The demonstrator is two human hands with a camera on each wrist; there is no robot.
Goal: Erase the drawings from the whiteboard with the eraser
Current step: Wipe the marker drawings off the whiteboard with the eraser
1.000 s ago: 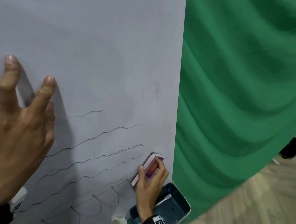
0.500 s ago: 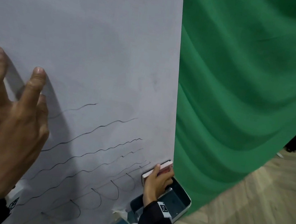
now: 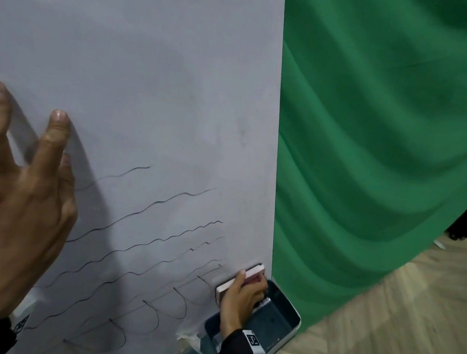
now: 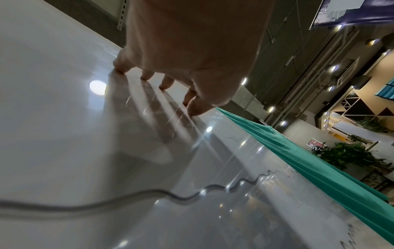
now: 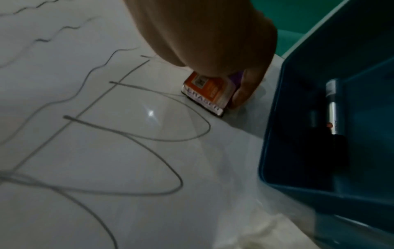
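The whiteboard point(image 3: 138, 81) stands upright and fills the left of the head view. Black wavy lines point(image 3: 143, 218) and looped drawings point(image 3: 179, 309) cover its lower part. My right hand point(image 3: 240, 299) grips the eraser point(image 3: 242, 279) and holds it against the board near the lower right edge. In the right wrist view the orange and purple eraser point(image 5: 209, 94) lies flat on the board point(image 5: 106, 168) beside a looped line point(image 5: 170, 134). My left hand point(image 3: 6, 200) is spread, with its fingertips point(image 4: 147, 75) touching the board point(image 4: 53, 101) above the wavy lines point(image 4: 192, 197).
A dark teal tray point(image 3: 281, 322) hangs at the board's lower right corner, right beside my right hand; a marker point(image 5: 330, 107) lies in it. A green curtain point(image 3: 380, 136) hangs to the right of the board. Wooden floor point(image 3: 399, 332) shows below.
My right hand has carried the eraser down and to the right, from upright near the wavy lines' ends to lying slantwise by the board's edge. My left hand stays on the board.
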